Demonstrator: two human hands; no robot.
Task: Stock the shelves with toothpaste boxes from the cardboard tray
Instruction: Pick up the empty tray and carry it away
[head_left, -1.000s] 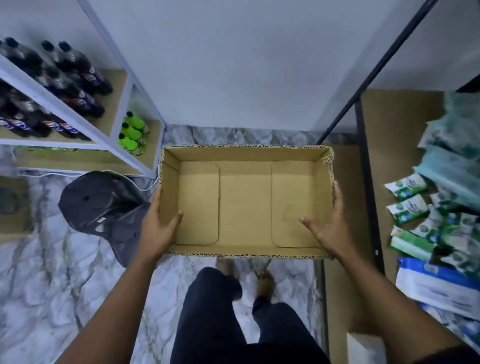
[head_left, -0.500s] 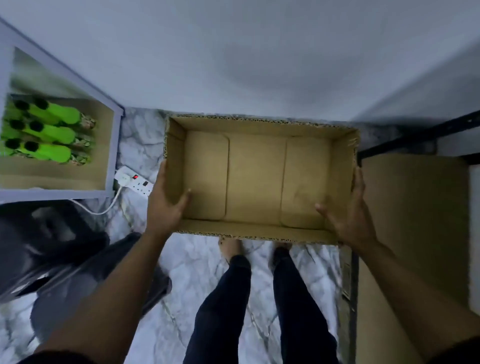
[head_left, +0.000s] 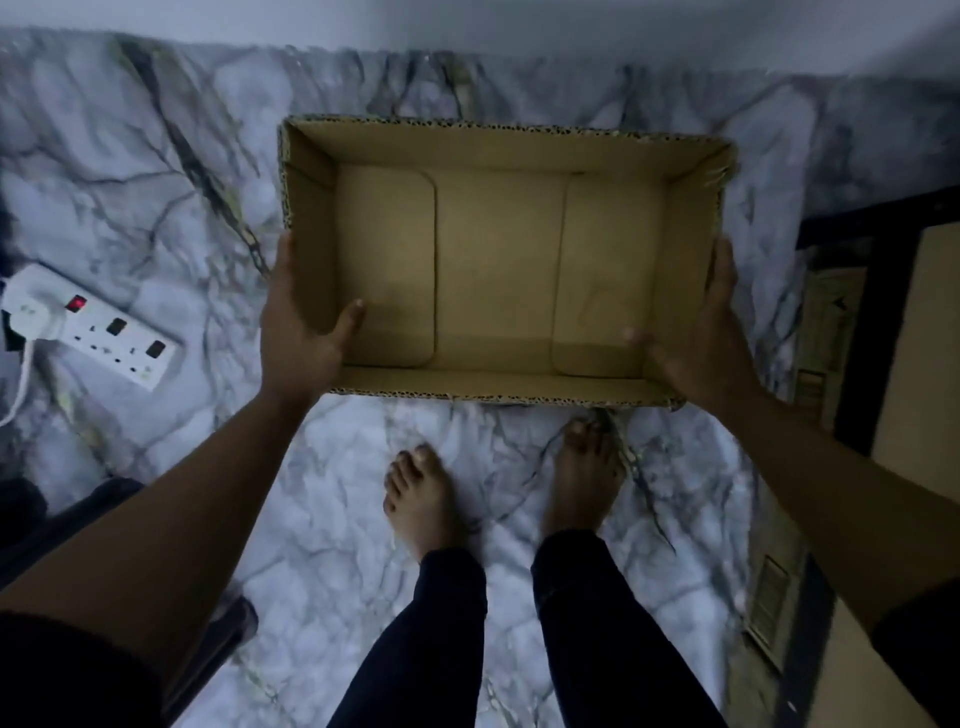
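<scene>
A brown cardboard tray (head_left: 498, 156) with nothing inside it is held low over the marble floor, just ahead of my bare feet. My left hand (head_left: 298, 332) grips its left wall, thumb inside and fingers outside. On the opposite wall my right hand (head_left: 701, 332) grips the same way, thumb tip inside the tray. No toothpaste boxes are in view.
A white power strip (head_left: 98, 332) with a plugged-in cable lies on the floor at the left. A dark-framed shelf with a brown board (head_left: 914, 332) stands at the right edge. A dark object fills the lower left corner. A white wall runs along the top.
The tray has gone down toward the floor with both hands still on it. My view has tilted down, so the bottle shelves and the shelf of packets have left the frame.
</scene>
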